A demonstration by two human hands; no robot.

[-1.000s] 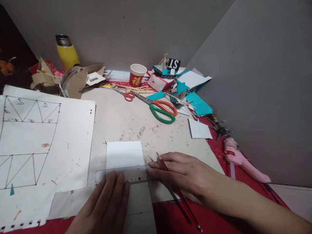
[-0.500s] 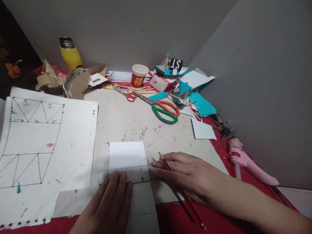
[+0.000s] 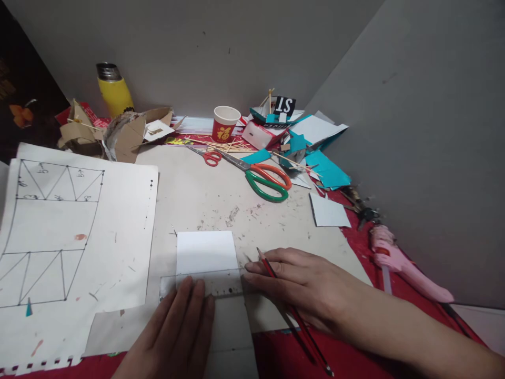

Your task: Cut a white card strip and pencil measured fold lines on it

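Note:
A clear plastic ruler (image 3: 224,284) lies crosswise over a white strip of card (image 3: 205,250), whose lower part runs toward the near edge. My left hand (image 3: 177,321) rests flat on the ruler's left part, its extended fingers pressing down. A red and black pencil (image 3: 300,323) is held between the fingers of my right hand (image 3: 303,279), tip pointing up and away from me. The right fingertips touch the ruler's right end beside the card's edge. My right palm is hidden from view.
A drawn truss plan (image 3: 79,226) lies left. Large scissors (image 3: 268,181) and small red scissors (image 3: 212,158) are beyond the card. At the back stand a red paper cup (image 3: 224,129) and a yellow bottle (image 3: 115,95) near scraps. A pink glue gun (image 3: 406,266) lies right.

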